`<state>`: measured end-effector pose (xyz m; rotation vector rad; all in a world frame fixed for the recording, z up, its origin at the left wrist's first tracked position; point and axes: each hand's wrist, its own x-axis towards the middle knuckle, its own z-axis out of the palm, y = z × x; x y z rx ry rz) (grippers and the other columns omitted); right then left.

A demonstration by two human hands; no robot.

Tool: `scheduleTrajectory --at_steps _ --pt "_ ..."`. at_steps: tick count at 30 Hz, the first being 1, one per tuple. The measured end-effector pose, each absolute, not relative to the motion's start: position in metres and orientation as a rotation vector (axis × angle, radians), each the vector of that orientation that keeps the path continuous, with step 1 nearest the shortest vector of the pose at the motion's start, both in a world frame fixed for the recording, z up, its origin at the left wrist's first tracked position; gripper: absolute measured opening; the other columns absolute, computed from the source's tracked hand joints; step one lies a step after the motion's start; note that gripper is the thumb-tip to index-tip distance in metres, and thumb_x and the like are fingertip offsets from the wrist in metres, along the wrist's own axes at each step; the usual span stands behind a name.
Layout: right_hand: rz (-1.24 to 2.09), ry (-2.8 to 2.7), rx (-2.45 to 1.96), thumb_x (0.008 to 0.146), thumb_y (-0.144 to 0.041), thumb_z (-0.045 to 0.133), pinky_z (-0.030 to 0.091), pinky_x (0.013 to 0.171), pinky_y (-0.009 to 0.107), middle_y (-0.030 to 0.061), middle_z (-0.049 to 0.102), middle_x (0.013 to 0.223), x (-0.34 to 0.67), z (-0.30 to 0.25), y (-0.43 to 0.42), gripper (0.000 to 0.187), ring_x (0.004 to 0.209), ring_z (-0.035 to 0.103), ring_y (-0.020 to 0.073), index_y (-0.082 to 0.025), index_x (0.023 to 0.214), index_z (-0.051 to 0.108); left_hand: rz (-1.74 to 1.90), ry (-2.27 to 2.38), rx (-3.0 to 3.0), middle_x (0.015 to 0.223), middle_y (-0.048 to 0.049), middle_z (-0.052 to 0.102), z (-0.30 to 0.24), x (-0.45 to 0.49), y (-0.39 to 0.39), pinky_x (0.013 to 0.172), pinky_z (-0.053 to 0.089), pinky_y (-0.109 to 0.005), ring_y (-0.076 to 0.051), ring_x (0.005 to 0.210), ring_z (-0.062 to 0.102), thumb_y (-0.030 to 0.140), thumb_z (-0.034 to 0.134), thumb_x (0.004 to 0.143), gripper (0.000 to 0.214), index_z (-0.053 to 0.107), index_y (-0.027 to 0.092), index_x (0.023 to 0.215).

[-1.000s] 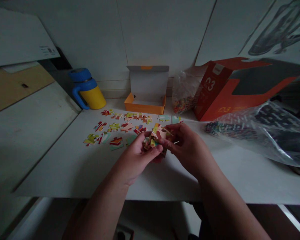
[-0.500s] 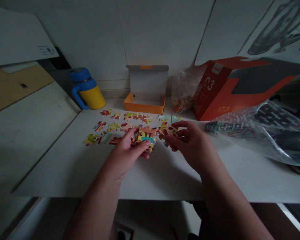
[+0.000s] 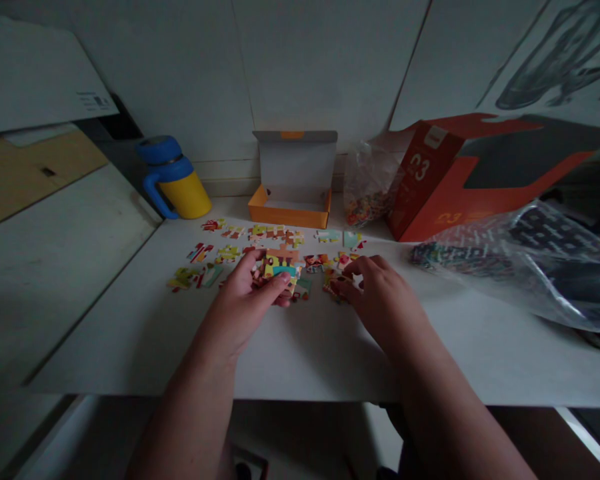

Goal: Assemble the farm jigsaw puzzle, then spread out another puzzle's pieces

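Right hand lowers a jigsaw piece toward the table as the hands spread apart

Head view: a second ago both hands met over one stack of pieces. Now the right hand [image 3: 387, 297] is off to its own side and low over the table [image 3: 300, 353], carrying a jigsaw piece [image 3: 339, 285], while the left hand [image 3: 250, 287] has shifted a little the other way with the stack of jigsaw pieces [image 3: 283, 263]. That suggests one more piece is passing from the stack to the pieces laid out, with several still held back.

The left hand is closed around the stack, thumb pressed across the top piece, fingers beneath. The right hand's thumb and fingertips are drawn into a narrow pinch around the piece, partly hiding it; whether it already touches the table I cannot tell.

Just right of the left hand lies a dark-green piece [image 3: 303, 289]; beyond it, between the hands, sits a red-and-brown piece [image 3: 315, 263]. Directly beyond the right fingertips is a yellow-and-pink piece [image 3: 346, 259]. Left of and beyond the left hand spread rows of loose jigsaw pieces [image 3: 227, 253]. Beyond both hands stands an orange lidded box [image 3: 289, 215], its lid raised, with a blue-and-yellow handled flask [image 3: 185, 197] farther to the left. A clear plastic bag of small colourful bits [image 3: 370, 200] stands beyond the right hand.
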<state>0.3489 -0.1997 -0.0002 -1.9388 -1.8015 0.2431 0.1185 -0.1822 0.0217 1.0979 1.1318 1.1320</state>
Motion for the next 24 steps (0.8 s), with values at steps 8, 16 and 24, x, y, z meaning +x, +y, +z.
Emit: scheduleTrajectory --at_steps 8,16,24 --pt "0.574 -1.690 -1.854 0.096 -0.036 0.071 0.039 0.063 0.031 0.0021 0.076 0.082 0.357 0.018 -0.202 0.013 0.070 0.065 0.0189 -0.024 0.097 0.066 1.106 1.094 1.096 0.105 -0.0056 0.075 0.020 0.118 -0.184 0.066 0.063 -0.029 -0.015 0.075 0.072 0.036 0.092 0.081 0.071 0.055 0.017 0.138" --pt "0.431 -1.666 -2.223 0.095 -0.035 0.067 0.042 0.067 0.036 0.0056 0.077 0.082 0.412 0.013 -0.203 0.013 0.073 0.068 0.0234 -0.024 0.094 0.072 1.067 1.057 1.120 0.104 -0.0040 0.073 0.019 0.120 -0.186 0.066 0.063 -0.028 -0.015 0.076 0.072 0.035 0.091 0.083 0.063 0.056 0.019 0.133" --pt "0.204 -1.719 -1.977 0.095 -0.051 0.070 0.051 0.080 0.040 0.0155 0.075 0.108 0.388 0.010 -0.203 0.032 0.083 0.070 0.0260 -0.021 0.101 0.079 0.915 1.060 1.241 0.102 -0.0074 0.074 0.013 0.128 -0.190 0.064 0.061 -0.029 -0.019 0.078 0.072 0.038 0.087 0.086 0.062 0.055 0.020 0.136"
